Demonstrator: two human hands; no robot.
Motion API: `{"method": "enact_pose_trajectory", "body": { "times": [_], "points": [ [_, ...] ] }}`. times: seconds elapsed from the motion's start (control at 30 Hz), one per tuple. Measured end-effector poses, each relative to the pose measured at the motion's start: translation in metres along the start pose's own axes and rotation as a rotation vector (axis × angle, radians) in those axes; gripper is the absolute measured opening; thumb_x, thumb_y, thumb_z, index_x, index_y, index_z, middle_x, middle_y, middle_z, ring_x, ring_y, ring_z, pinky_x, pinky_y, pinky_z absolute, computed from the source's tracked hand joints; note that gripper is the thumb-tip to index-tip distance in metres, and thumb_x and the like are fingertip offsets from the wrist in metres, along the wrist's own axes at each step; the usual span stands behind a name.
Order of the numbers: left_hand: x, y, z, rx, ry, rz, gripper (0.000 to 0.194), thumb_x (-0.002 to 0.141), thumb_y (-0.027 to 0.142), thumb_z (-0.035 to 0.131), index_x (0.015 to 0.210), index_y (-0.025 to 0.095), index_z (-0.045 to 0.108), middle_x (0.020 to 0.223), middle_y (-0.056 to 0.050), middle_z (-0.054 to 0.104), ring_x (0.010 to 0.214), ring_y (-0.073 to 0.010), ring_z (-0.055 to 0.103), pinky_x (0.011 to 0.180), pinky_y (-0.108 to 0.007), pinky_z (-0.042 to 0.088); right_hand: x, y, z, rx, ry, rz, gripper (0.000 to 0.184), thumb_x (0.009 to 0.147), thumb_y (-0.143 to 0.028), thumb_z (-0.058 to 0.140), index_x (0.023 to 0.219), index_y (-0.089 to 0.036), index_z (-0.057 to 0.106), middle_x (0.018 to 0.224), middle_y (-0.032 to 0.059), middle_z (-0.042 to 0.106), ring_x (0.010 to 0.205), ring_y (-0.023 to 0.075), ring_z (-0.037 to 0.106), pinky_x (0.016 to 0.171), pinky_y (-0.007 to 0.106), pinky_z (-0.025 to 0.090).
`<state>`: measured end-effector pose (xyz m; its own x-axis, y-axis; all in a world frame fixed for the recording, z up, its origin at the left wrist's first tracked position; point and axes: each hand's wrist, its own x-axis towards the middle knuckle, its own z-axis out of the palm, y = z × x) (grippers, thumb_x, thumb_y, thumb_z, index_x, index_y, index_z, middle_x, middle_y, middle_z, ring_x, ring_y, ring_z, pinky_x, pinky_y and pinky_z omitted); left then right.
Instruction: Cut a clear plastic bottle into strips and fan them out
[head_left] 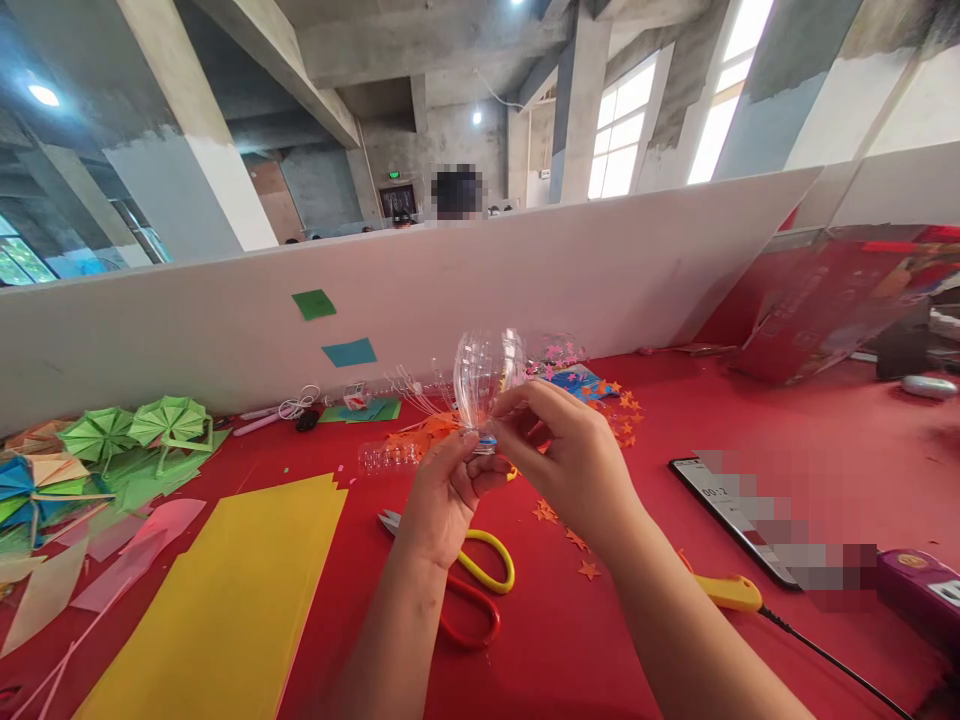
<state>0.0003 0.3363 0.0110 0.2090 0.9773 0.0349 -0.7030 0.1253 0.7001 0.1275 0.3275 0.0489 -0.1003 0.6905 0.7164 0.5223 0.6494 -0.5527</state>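
A clear plastic bottle top point(472, 385), cut into thin upright strips, is raised above the red table. My left hand point(448, 490) is closed round its neck at the bottom, where a blue band shows. From the right, my right hand point(566, 450) pinches at the strips near their base; its fingertips are partly hidden, and one strip stands up beside them. Scissors point(491, 582) with a yellow and a red handle loop lie below, partly covered by my left forearm. Orange paper stars point(589, 569) are scattered beyond and beside my right forearm.
Yellow paper sheets point(232, 580) lie left, near green folded paper umbrellas point(172, 421). A phone point(739, 520) and a yellow-handled corded tool point(727, 592) lie right. A white partition point(420, 290) borders the back. A red box point(840, 300) stands far right. A person's head shows beyond the partition.
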Motion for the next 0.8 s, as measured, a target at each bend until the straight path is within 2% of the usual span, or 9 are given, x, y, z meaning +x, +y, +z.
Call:
{"method": "enact_pose_trajectory", "body": {
  "times": [0.17, 0.33, 0.43, 0.57, 0.7, 0.8],
  "points": [
    [0.0002, -0.0005, -0.0017, 0.033, -0.036, 0.003, 0.012, 0.076, 0.021, 0.067, 0.082, 0.011, 0.068, 0.069, -0.003, 0.069, 0.062, -0.0108, 0.066, 0.059, -0.018, 0.055, -0.0003, 0.0011, 0.0003, -0.093, 0.015, -0.117, 0.010, 0.085, -0.013, 0.050, 0.079, -0.018, 0.056, 0.078, 0.0022, 0.056, 0.064, 0.0114, 0.052, 0.055, 0.023, 0.042],
    [-0.0011, 0.0015, -0.0009, 0.025, 0.006, 0.068, 0.012, 0.072, 0.021, 0.072, 0.078, 0.011, 0.067, 0.069, -0.002, 0.069, 0.060, -0.0092, 0.065, 0.057, -0.017, 0.054, -0.0011, 0.0003, -0.0018, -0.010, -0.043, -0.250, 0.015, 0.088, -0.011, 0.046, 0.077, -0.019, 0.053, 0.083, 0.0052, 0.060, 0.070, 0.0131, 0.053, 0.059, 0.025, 0.044],
    [-0.0006, 0.0021, -0.0009, 0.002, 0.030, 0.108, 0.014, 0.068, 0.021, 0.075, 0.072, 0.012, 0.065, 0.066, -0.001, 0.069, 0.058, -0.0081, 0.064, 0.055, -0.015, 0.052, -0.0018, -0.0001, -0.0033, -0.021, -0.103, -0.267, 0.018, 0.089, -0.012, 0.046, 0.076, -0.019, 0.054, 0.080, 0.0055, 0.062, 0.068, 0.0131, 0.055, 0.056, 0.024, 0.042],
    [0.0001, 0.0016, -0.0011, 0.000, 0.005, 0.147, 0.014, 0.070, 0.022, 0.075, 0.068, 0.012, 0.065, 0.061, 0.001, 0.066, 0.056, -0.0074, 0.063, 0.052, -0.015, 0.051, -0.0031, -0.0012, -0.0055, -0.064, -0.172, -0.290, 0.023, 0.091, -0.013, 0.044, 0.074, -0.018, 0.057, 0.078, 0.0056, 0.063, 0.066, 0.0124, 0.055, 0.056, 0.023, 0.041],
    [0.0001, 0.0000, -0.0013, 0.021, -0.025, 0.160, 0.013, 0.073, 0.020, 0.073, 0.068, 0.012, 0.064, 0.061, 0.002, 0.065, 0.054, -0.0052, 0.060, 0.051, -0.012, 0.048, -0.0038, -0.0026, -0.0067, -0.116, -0.240, -0.295, 0.028, 0.093, -0.013, 0.040, 0.070, -0.018, 0.056, 0.070, 0.0025, 0.059, 0.060, 0.0107, 0.049, 0.056, 0.023, 0.039],
    [0.0002, -0.0008, -0.0014, 0.020, -0.006, 0.141, 0.015, 0.074, 0.022, 0.071, 0.066, 0.012, 0.063, 0.060, 0.001, 0.065, 0.053, -0.0049, 0.059, 0.049, -0.012, 0.046, -0.0035, -0.0023, -0.0065, -0.066, -0.222, -0.265, 0.023, 0.091, -0.013, 0.045, 0.072, -0.017, 0.056, 0.071, 0.0025, 0.058, 0.060, 0.0107, 0.049, 0.054, 0.023, 0.039]
  ]
}}
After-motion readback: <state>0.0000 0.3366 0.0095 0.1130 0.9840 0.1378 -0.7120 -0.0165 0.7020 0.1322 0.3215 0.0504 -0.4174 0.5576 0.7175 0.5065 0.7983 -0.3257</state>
